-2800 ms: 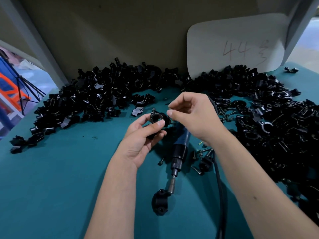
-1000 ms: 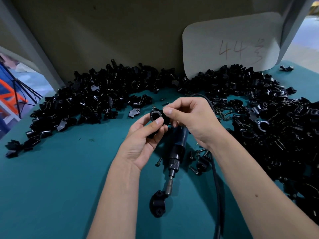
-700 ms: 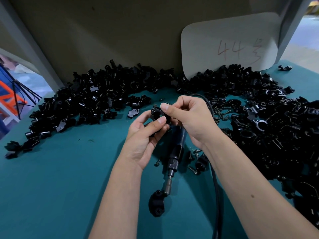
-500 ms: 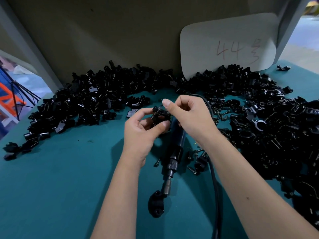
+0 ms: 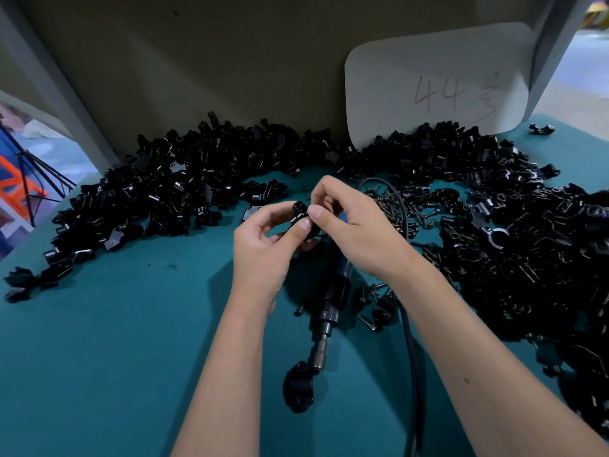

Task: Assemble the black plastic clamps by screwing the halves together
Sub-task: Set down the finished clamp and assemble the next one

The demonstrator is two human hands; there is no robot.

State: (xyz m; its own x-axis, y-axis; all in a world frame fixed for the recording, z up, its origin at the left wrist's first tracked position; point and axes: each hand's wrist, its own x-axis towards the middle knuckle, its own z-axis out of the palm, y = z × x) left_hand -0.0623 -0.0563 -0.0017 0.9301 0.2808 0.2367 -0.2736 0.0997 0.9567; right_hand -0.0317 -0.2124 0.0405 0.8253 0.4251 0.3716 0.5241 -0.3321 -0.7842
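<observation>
Both bare forearms are extended forward from the lower edge of the view and converge at centre. The left hand [image 5: 263,249] is held with its back toward the camera, thumb and fingers curled in a pinch. The right hand [image 5: 354,225] is raised just beside it, fingers bent, thumb and forefinger closed in a pinch. The fingertips [image 5: 314,212] of both hands are brought together.

Dim overhead light, soft shadows pooling beneath the left hand [image 5: 263,249] and right hand [image 5: 359,232], daylight glare far right, edges bowed, fingertips slightly blurred
</observation>
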